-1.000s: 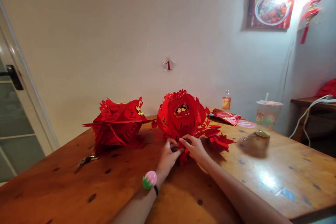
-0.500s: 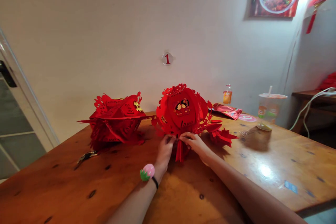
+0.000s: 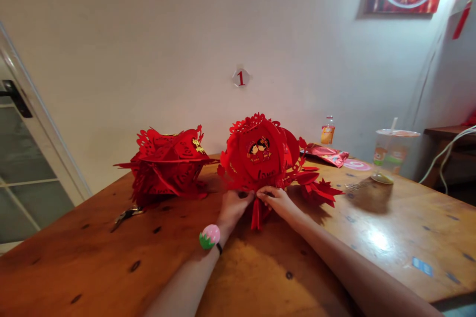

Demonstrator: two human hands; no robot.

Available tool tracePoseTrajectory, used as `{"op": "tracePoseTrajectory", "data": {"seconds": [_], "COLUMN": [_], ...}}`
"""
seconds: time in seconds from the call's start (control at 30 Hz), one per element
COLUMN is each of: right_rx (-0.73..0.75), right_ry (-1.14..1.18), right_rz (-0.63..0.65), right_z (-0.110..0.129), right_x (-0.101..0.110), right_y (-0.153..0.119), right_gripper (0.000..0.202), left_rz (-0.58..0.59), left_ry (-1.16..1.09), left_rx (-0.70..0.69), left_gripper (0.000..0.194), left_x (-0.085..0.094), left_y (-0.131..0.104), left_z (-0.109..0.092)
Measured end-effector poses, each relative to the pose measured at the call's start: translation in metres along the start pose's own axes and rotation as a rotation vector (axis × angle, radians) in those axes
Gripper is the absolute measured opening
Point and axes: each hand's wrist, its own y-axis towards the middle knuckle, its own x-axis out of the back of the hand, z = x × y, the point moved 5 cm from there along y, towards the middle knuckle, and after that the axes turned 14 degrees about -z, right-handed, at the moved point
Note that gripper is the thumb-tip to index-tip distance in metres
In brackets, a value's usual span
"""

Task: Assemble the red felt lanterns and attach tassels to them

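Note:
A red felt lantern (image 3: 260, 156), with a cartoon couple and the word "love" on its front panel, stands mid-table in the head view. At its lower edge, my left hand (image 3: 237, 204) is closed, thumb and fingers pinching the base from the left. My right hand (image 3: 275, 199) pinches the same lower edge just to the right, close to the left fingertips. A red tassel (image 3: 256, 215) hangs between the two hands. The exact bit of felt under the fingertips is too small to make out. To the left sits a second red felt lantern (image 3: 171, 166), partly folded and touched by neither hand.
Scissors (image 3: 128, 215) lie on the wooden table (image 3: 148, 267) at left. Spare red felt pieces (image 3: 322, 192) lie right of the lantern. Farther right are a red packet (image 3: 329, 154), a bottle (image 3: 327, 131) and a plastic cup with a straw (image 3: 388, 156).
The camera view has shifted slightly, so the scene sits a little farther right. My left hand has turned slightly at the lantern's base; both hands stay there.

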Motion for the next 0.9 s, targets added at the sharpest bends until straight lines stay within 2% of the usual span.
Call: {"op": "tracePoseTrajectory", "data": {"seconds": [0.13,0.27,0.43,0.7,0.9], "right_rx": [-0.017,-0.014,0.008,-0.047,-0.090], "right_ry": [0.016,0.034,0.035,0.081,0.163], "right_rz": [0.019,0.039,0.054,0.074,0.074], "right_z": [-0.001,-0.002,-0.005,0.009,0.006], "right_x": [-0.002,-0.003,-0.005,-0.002,-0.003], "right_y": [0.000,0.002,0.003,-0.003,-0.002], "right_gripper": [0.018,0.019,0.021,0.018,0.019], "left_rz": [0.050,0.113,0.163,0.139,0.070], "left_ry": [-0.038,-0.131,-0.258,-0.344,-0.244], "left_rx": [0.016,0.085,0.149,0.152,0.106], "left_gripper": [0.012,0.019,0.025,0.022,0.023], "left_x": [-0.002,-0.006,-0.008,-0.014,-0.013], "left_y": [0.001,-0.002,-0.013,-0.023,-0.018], "left_z": [0.002,0.005,-0.001,-0.005,0.003]}}
